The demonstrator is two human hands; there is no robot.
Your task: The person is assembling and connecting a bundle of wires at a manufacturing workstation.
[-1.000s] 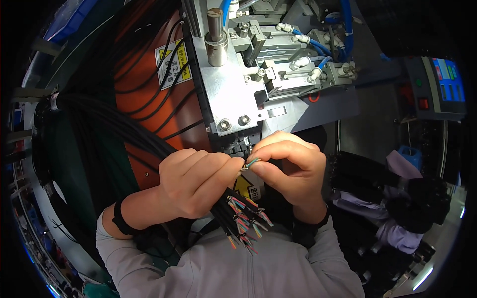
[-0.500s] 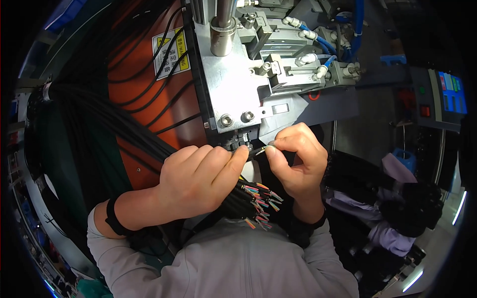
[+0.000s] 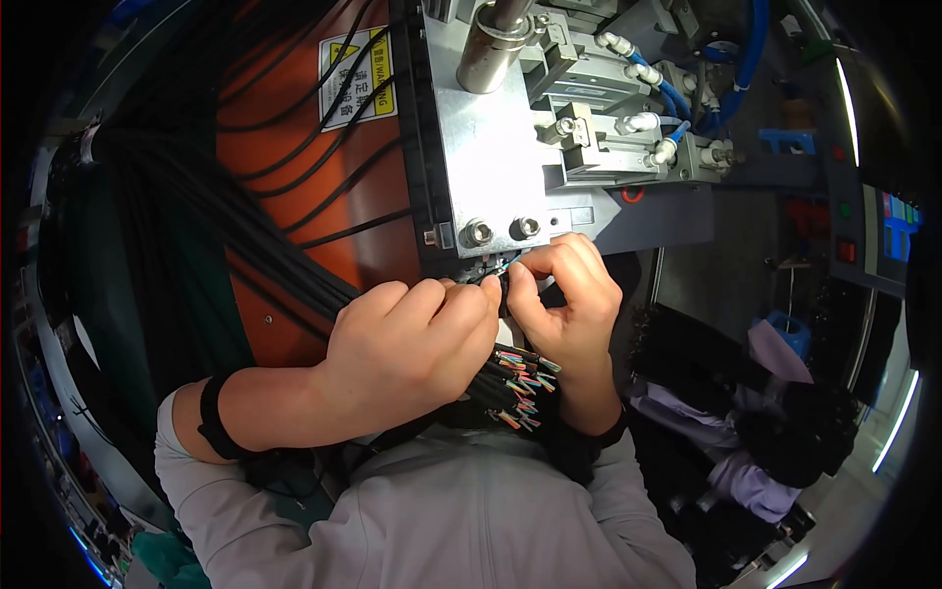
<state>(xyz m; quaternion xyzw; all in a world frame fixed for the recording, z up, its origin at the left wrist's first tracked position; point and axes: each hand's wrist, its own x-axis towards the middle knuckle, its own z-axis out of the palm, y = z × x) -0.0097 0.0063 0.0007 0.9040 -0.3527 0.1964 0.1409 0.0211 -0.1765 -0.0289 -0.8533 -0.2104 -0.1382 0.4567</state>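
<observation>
Left hand (image 3: 417, 344) gripping one cable bundle (image 3: 294, 265), right hand (image 3: 564, 299) pinching one wire (image 3: 498, 267).

A rectangular warning label (image 3: 357, 79) is stuck on the orange machine panel (image 3: 294, 196), near the panel's top edge and just left of the black frame beside the metal block. It is white with a black border, has a yellow band across its top with a small triangle sign at its left end, and dark print below. Two black cables (image 3: 294, 108) cross its face slantwise. At the far right edge of the view, a small lit screen (image 3: 898, 211) sits on a dark control box, showing blue and red patches; its details are too small to tell.
</observation>
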